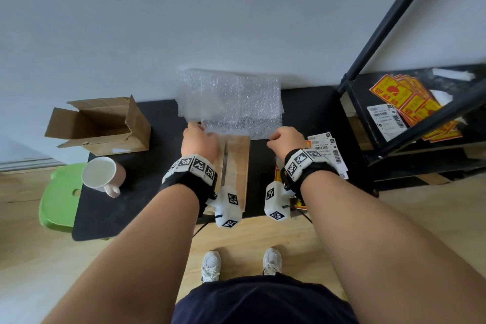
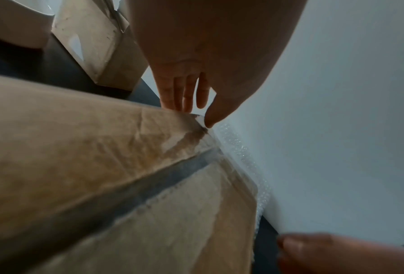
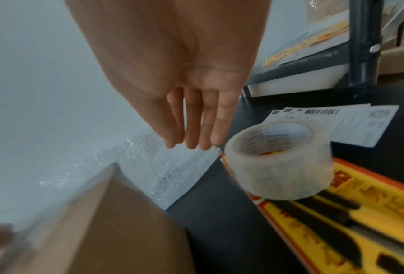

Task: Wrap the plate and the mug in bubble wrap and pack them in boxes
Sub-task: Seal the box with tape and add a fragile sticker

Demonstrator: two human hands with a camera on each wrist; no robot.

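Bubble wrap sheet (image 1: 231, 102) stands lifted against the wall, near corners pinched by left hand (image 1: 199, 140) fingers (image 2: 186, 92) and right hand (image 1: 286, 141) fingers (image 3: 196, 126), above the closed cardboard box (image 1: 235, 163).

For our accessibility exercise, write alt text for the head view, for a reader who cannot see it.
Both hands, left hand and right hand, grip the near edge of a bubble wrap sheet behind a closed cardboard box on a black table. A white mug and an open box sit to the left.

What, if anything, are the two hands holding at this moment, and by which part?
Both hold the bubble wrap by its near edge: the left hand at the left corner, the right hand at the right corner.
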